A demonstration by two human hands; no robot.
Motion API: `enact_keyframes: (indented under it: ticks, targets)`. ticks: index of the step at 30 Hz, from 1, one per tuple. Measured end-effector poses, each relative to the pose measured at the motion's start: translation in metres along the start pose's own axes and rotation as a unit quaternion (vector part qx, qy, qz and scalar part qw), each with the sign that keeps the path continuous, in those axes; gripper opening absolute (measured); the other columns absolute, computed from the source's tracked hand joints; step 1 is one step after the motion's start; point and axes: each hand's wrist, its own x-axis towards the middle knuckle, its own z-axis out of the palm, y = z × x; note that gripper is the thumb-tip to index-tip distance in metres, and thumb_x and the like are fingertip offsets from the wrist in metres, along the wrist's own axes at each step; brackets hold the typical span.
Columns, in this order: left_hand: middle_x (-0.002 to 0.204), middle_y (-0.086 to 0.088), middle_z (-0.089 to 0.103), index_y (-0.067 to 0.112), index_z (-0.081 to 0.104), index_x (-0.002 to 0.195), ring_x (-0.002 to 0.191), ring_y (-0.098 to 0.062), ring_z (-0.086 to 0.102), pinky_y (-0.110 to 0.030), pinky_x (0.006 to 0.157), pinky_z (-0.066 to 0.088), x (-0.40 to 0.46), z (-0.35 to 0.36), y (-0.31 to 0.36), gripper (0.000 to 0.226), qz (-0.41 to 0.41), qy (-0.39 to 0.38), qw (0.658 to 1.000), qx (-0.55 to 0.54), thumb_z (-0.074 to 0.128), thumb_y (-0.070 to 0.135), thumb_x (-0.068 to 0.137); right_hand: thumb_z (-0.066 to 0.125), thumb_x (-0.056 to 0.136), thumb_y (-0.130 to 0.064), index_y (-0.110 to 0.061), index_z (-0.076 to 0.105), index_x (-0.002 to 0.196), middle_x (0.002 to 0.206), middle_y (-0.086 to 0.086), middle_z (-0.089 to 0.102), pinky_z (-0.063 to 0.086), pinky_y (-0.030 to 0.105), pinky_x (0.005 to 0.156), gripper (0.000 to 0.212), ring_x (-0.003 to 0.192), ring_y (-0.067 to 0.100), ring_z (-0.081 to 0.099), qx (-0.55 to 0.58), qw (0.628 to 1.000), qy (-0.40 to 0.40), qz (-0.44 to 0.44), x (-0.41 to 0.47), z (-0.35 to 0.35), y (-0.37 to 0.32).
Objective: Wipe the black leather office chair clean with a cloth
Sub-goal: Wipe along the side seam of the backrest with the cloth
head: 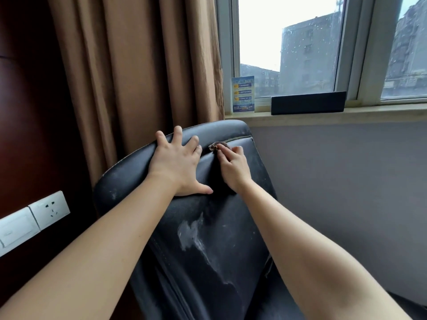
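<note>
The black leather office chair [208, 250] fills the middle of the view, its backrest leaning toward me, with white dusty smears on the leather. My left hand [178, 165] lies flat with spread fingers on the top left of the backrest, fingertips over the upper edge. My right hand [233, 165] pinches a small brownish-grey cloth [218, 145] and presses it into a seam near the top of the backrest. Most of the cloth is hidden under my fingers.
A brown curtain [138, 65] hangs behind the chair on the left. A window sill [323, 115] holds a blue printed card [243, 94] and a dark flat box [308, 103]. A white wall socket [49, 210] sits on the dark wood panel at left.
</note>
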Motion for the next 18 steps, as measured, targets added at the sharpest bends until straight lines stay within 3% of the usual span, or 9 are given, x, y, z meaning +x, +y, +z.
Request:
enact_keyframes:
  ticks: [4, 8, 11, 13, 14, 16, 18]
  targets:
    - [0.156, 0.0, 0.011, 0.02, 0.016, 0.153, 0.14, -0.04, 0.005, -0.058, 0.103, 0.022, -0.001, 0.0, 0.002, 0.113, -0.004, 0.007, 1.0, 0.001, 0.026, 0.093, 0.068, 0.043, 0.098, -0.036, -0.033, 0.055, 0.13, 0.118, -0.001, 0.047, 0.039, 0.034, 0.098, 0.034, 0.117, 0.017, 0.044, -0.045, 0.995, 0.002, -0.093, -0.02, 0.0, 0.002]
    - [0.157, -0.001, 0.01, 0.02, 0.015, 0.153, 0.141, -0.041, 0.003, -0.059, 0.104, 0.02, 0.0, -0.002, 0.003, 0.112, -0.001, -0.003, 1.0, -0.001, 0.026, 0.093, 0.069, 0.031, 0.099, -0.045, -0.047, 0.045, 0.132, 0.123, 0.002, 0.044, 0.04, 0.039, 0.098, 0.036, 0.12, 0.023, 0.044, -0.143, 0.989, -0.027, -0.005, 0.006, -0.013, 0.001]
    - [0.157, -0.001, 0.01, 0.02, 0.015, 0.153, 0.141, -0.041, 0.003, -0.059, 0.104, 0.02, 0.001, 0.001, 0.002, 0.112, -0.001, 0.001, 1.0, -0.005, 0.026, 0.092, 0.069, 0.031, 0.099, -0.042, -0.046, 0.045, 0.133, 0.123, 0.007, 0.042, 0.036, 0.039, 0.104, 0.037, 0.119, 0.029, 0.046, -0.09, 0.993, -0.051, 0.055, 0.02, -0.016, 0.004]
    - [0.158, -0.001, 0.009, 0.02, 0.014, 0.153, 0.141, -0.041, 0.003, -0.059, 0.104, 0.019, 0.001, 0.0, 0.0, 0.112, -0.002, -0.002, 1.0, -0.008, 0.027, 0.092, 0.069, 0.034, 0.099, -0.04, -0.041, 0.05, 0.132, 0.114, 0.006, 0.041, 0.039, 0.04, 0.102, 0.036, 0.107, 0.025, 0.053, -0.033, 0.996, -0.052, 0.061, 0.018, -0.011, 0.003]
    - [0.158, -0.001, 0.009, 0.02, 0.014, 0.153, 0.141, -0.041, 0.003, -0.059, 0.105, 0.019, 0.003, 0.0, 0.0, 0.112, -0.002, -0.003, 1.0, -0.009, 0.027, 0.092, 0.069, 0.036, 0.098, -0.039, -0.039, 0.053, 0.13, 0.106, 0.005, 0.041, 0.046, 0.04, 0.094, 0.036, 0.092, 0.018, 0.059, 0.019, 0.997, -0.04, 0.065, 0.014, -0.009, 0.002]
    - [0.158, -0.001, 0.009, 0.02, 0.015, 0.153, 0.141, -0.041, 0.003, -0.059, 0.106, 0.018, 0.004, -0.001, 0.001, 0.111, -0.004, -0.008, 1.0, -0.01, 0.027, 0.091, 0.07, 0.038, 0.098, -0.035, -0.036, 0.059, 0.124, 0.091, 0.003, 0.047, 0.049, 0.027, 0.069, 0.033, 0.062, 0.0, 0.057, 0.127, 0.988, -0.011, 0.083, 0.002, -0.009, 0.0]
    - [0.158, -0.001, 0.01, 0.019, 0.015, 0.153, 0.142, -0.041, 0.003, -0.06, 0.106, 0.019, 0.001, -0.003, 0.0, 0.111, -0.004, -0.011, 1.0, -0.013, 0.028, 0.091, 0.07, 0.037, 0.101, -0.029, -0.029, 0.058, 0.126, 0.084, -0.001, 0.058, 0.048, 0.022, 0.066, 0.033, 0.065, 0.002, 0.057, 0.206, 0.969, 0.006, 0.133, -0.017, -0.013, 0.0]
